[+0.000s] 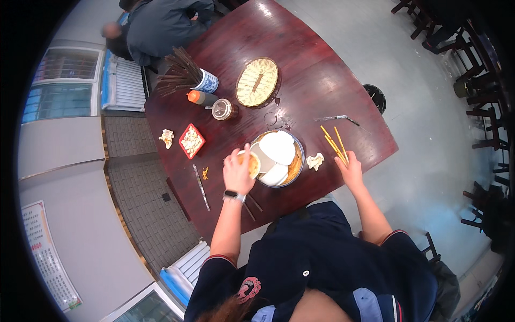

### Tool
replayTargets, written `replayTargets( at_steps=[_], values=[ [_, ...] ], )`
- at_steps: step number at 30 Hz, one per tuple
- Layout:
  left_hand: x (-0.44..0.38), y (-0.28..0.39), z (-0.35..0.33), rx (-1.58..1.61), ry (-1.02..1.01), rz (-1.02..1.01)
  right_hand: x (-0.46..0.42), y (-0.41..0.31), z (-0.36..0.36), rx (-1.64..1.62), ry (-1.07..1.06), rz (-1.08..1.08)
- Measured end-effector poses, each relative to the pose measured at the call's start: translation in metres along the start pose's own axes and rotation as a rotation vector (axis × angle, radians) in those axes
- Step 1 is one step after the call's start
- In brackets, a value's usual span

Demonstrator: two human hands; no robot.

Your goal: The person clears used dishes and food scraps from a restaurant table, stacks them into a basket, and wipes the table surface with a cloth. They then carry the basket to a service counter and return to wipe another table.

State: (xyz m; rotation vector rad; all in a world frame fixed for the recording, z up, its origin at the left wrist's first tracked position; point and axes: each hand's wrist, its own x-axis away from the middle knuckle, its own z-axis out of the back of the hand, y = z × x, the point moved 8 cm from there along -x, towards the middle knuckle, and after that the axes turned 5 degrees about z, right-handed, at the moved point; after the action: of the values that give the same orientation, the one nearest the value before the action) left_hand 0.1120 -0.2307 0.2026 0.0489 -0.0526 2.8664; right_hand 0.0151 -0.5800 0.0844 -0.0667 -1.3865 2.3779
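My left hand, with a band on its wrist, grips a small round bowl with orange-brown residue, at the left edge of a large bowl. White dishes lie stacked inside the large bowl, over orange-brown food remains. My right hand holds several yellow chopsticks above the table's right part. A crumpled tissue lies between the large bowl and my right hand. Two dark chopsticks rest on the table beside my left wrist.
On the dark red table stand a woven basket, a chopstick holder, an orange-capped bottle, a lidded jar and a red dish. Another tissue and wrappers lie about. A person sits beyond.
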Motion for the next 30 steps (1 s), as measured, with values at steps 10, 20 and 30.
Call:
replayTargets(
  at_steps=[10,20,30],
  values=[
    [-0.022,0.018,-0.053,-0.179,-0.054,-0.163,0.058,-0.029,0.020,0.215,0.039,0.084],
    [0.018,-0.010,-0.017,0.532,0.047,-0.029,0.099,0.002,0.090,0.230,0.319,0.012],
    [0.114,-0.052,-0.133,0.958,0.236,0.836,-0.073,0.173,0.214,0.301,0.360,-0.082]
  ],
)
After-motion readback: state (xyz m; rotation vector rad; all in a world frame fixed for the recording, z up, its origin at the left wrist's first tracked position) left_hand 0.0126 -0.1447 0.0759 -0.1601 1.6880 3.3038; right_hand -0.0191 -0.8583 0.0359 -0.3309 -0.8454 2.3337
